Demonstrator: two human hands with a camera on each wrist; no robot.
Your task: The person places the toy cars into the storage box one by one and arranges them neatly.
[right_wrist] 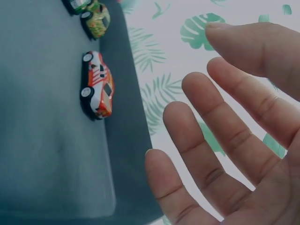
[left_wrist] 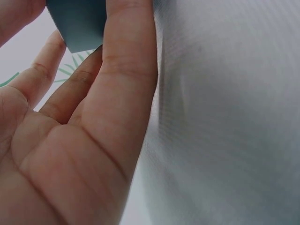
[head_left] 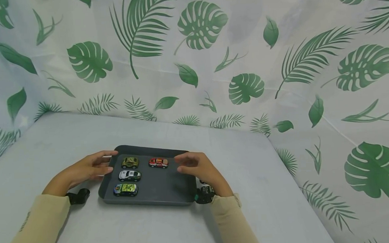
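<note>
A dark grey rectangular tray [head_left: 165, 195] lies on the table with several toy cars in it. Along its left side run a camouflage toy car [head_left: 130, 162], a white-and-black one [head_left: 130, 175] and a yellow-green one [head_left: 126, 189]. Farther right, near the back rim, sits a red-and-white toy car [head_left: 158, 163]. My left hand [head_left: 82, 171] touches the tray's left edge with extended fingers, the thumb nearer me along that side. Over the tray's right part hovers my right hand [head_left: 199, 168], empty; in the right wrist view its fingers [right_wrist: 206, 136] are spread and loosely bent beside the red-and-white car.
Dark wrist devices [head_left: 78, 196] are worn at both wrists. A small black-and-white object [head_left: 207, 188] shows partly behind the right wrist, just off the tray's right edge. A white cloth covers the table [head_left: 147, 230]; a leaf-print curtain [head_left: 211, 62] hangs behind.
</note>
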